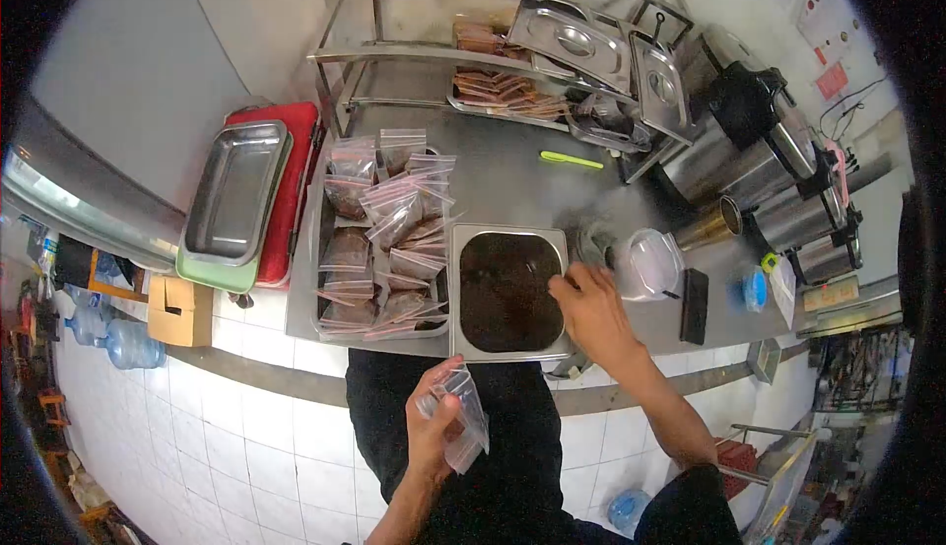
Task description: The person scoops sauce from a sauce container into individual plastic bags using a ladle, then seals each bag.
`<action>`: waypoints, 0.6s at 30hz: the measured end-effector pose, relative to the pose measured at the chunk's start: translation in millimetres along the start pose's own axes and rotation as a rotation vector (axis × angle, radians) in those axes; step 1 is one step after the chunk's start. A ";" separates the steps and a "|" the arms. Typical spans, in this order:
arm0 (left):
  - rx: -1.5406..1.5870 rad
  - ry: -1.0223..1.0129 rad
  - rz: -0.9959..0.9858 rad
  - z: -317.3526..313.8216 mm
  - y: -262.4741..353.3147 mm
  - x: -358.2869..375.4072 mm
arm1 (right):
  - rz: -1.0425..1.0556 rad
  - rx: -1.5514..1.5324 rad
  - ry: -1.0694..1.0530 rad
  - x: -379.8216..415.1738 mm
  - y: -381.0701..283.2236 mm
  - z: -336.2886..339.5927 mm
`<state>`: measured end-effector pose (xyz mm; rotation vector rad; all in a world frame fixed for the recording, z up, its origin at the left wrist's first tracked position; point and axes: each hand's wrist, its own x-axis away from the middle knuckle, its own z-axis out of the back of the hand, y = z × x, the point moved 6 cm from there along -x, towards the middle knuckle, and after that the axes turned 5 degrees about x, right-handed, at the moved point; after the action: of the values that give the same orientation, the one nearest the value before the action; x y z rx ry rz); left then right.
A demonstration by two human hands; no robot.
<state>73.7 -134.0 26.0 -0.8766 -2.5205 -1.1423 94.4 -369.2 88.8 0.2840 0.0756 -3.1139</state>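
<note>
My left hand (434, 425) holds several empty clear zip bags (463, 417) close to my body, below the counter edge. My right hand (591, 308) rests on the right rim of a steel pan (455, 289) filled with dark brown powder (507, 291); its fingers are closed on a thin spoon handle reaching into the powder. Left of the pan lies a heap of filled zip bags (389, 239) with red seal strips.
An empty steel tray (235, 195) lies on a red box (296, 190) at left. A wire rack (512, 62) with lidded pans and packets stands behind. Steel urns (759, 166), a clear lid (645, 264), a black phone (695, 306) and a green utensil (570, 160) occupy the right counter.
</note>
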 end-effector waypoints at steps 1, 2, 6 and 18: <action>-0.011 0.006 -0.015 -2.4 4.1 0.8 | -0.004 -0.002 -0.004 2.9 0.9 0.0; -0.021 0.012 -0.031 -3.4 7.5 1.4 | 0.026 -0.036 -0.020 5.3 -0.9 -0.3; -0.021 0.002 0.011 -1.1 8.2 2.6 | 0.035 -0.222 -0.134 18.1 -4.5 8.9; -0.184 -0.069 -0.076 5.0 19.7 5.6 | -0.406 -0.945 -0.109 33.9 55.1 -5.6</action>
<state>81.4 -117.7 37.0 -0.8850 -2.5541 -1.4094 63.1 -424.3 74.6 0.0663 1.6926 -2.9851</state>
